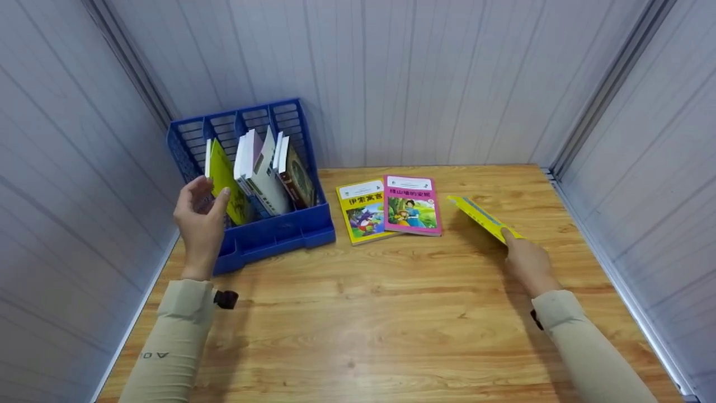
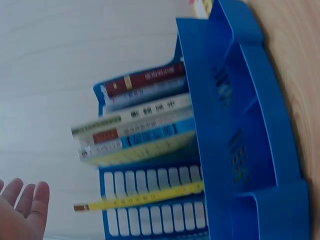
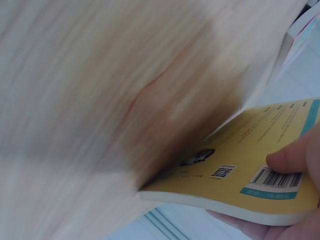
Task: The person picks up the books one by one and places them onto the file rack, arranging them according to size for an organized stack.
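My right hand (image 1: 528, 263) pinches a thin yellow book (image 1: 482, 217) by its near end, tilted over the right side of the table. In the right wrist view the thumb presses beside the barcode on the yellow book (image 3: 235, 165), fingers underneath. My left hand (image 1: 201, 215) is raised at the left of the blue file rack (image 1: 274, 238), fingers loosely bent. A yellow-green book (image 1: 226, 182) stands in the rack close to those fingers. The left wrist view shows the left hand (image 2: 25, 210) apart from the thin yellow book (image 2: 145, 196), holding nothing.
Several white-edged books (image 1: 263, 173) and a dark brown book (image 1: 299, 173) stand in the rack's other slots. Right of it, a pink book (image 1: 413, 207) overlaps a yellow storybook (image 1: 362, 212) on the wooden table (image 1: 358, 313). Pale panel walls (image 1: 419, 84) enclose three sides.
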The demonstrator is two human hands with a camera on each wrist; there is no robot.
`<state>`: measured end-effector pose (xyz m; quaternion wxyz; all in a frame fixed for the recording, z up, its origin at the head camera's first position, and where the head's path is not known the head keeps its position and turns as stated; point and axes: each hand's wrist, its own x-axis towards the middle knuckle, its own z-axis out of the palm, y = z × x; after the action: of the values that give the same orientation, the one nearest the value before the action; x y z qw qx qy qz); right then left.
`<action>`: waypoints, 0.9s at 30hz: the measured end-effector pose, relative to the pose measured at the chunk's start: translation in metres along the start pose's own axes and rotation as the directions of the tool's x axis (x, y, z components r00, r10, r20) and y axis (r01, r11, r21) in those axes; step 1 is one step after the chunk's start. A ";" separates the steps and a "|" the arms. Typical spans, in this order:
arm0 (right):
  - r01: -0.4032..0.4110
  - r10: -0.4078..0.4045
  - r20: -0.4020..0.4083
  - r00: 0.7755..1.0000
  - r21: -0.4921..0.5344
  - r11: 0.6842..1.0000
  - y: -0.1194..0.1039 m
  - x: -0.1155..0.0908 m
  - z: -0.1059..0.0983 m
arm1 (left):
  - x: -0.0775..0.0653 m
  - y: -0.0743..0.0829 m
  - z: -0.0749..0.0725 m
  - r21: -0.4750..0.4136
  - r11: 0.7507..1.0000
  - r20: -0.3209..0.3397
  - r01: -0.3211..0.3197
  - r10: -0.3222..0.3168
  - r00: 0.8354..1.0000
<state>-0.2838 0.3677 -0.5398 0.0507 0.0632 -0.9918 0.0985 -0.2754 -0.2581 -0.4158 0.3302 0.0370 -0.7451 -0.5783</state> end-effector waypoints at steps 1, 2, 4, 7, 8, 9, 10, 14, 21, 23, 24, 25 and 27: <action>0.004 -0.004 -0.018 1.000 0.001 1.000 -0.001 -0.001 -0.001 | -0.002 0.001 0.003 -0.011 1.000 0.007 -0.008 0.009 1.000; 0.008 -0.008 -0.043 0.999 0.003 1.000 -0.002 -0.002 -0.001 | -0.005 0.003 0.005 -0.019 1.000 0.017 -0.017 0.017 1.000; 0.022 -0.022 -0.097 0.995 0.003 1.000 -0.004 -0.004 -0.003 | -0.008 0.004 0.012 -0.046 0.998 0.043 -0.031 0.033 0.999; 0.041 -0.039 -0.180 0.983 0.006 0.999 -0.008 -0.005 -0.006 | -0.014 0.004 0.023 -0.089 0.996 0.083 -0.032 0.040 0.996; 0.050 -0.047 -0.207 0.977 0.010 0.999 -0.010 -0.005 -0.008 | -0.015 0.004 0.027 -0.107 0.994 0.098 -0.027 0.038 0.995; 0.059 -0.055 -0.230 0.972 0.012 0.998 -0.012 -0.005 -0.009 | -0.017 0.004 0.031 -0.126 0.992 0.112 -0.023 0.038 0.993; 0.069 -0.063 -0.250 0.966 0.018 0.997 -0.013 -0.006 -0.010 | -0.019 0.004 0.035 -0.145 0.989 0.126 -0.019 0.037 0.991; 0.108 -0.091 -0.307 0.947 0.038 0.993 -0.019 -0.007 -0.015 | -0.027 0.006 0.050 -0.171 0.985 0.166 -0.004 0.033 0.986; 0.165 -0.144 -0.417 0.898 0.016 0.986 -0.033 -0.006 -0.023 | -0.040 0.007 0.074 -0.242 0.966 0.254 0.087 -0.023 0.967; 0.179 -0.153 -0.444 0.883 0.018 0.984 -0.038 -0.007 -0.025 | -0.044 0.008 0.081 -0.263 0.955 0.290 0.135 -0.055 0.955; 0.187 -0.159 -0.458 0.875 0.017 0.982 -0.041 -0.007 -0.025 | -0.046 0.009 0.085 -0.268 0.950 0.309 0.160 -0.073 0.948; 0.197 -0.166 -0.474 0.864 0.016 0.980 -0.044 -0.007 -0.026 | -0.048 0.010 0.088 -0.272 0.944 0.328 0.185 -0.090 0.940; 0.224 -0.191 -0.509 0.839 0.004 0.975 -0.049 -0.008 -0.026 | -0.052 0.012 0.095 -0.270 0.935 0.365 0.229 -0.121 0.923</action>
<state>-0.2669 0.3265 -0.5058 0.3171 0.1436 -0.9274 0.1370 -0.2814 -0.1521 -0.4397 0.1438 -0.0487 -0.6855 -0.7120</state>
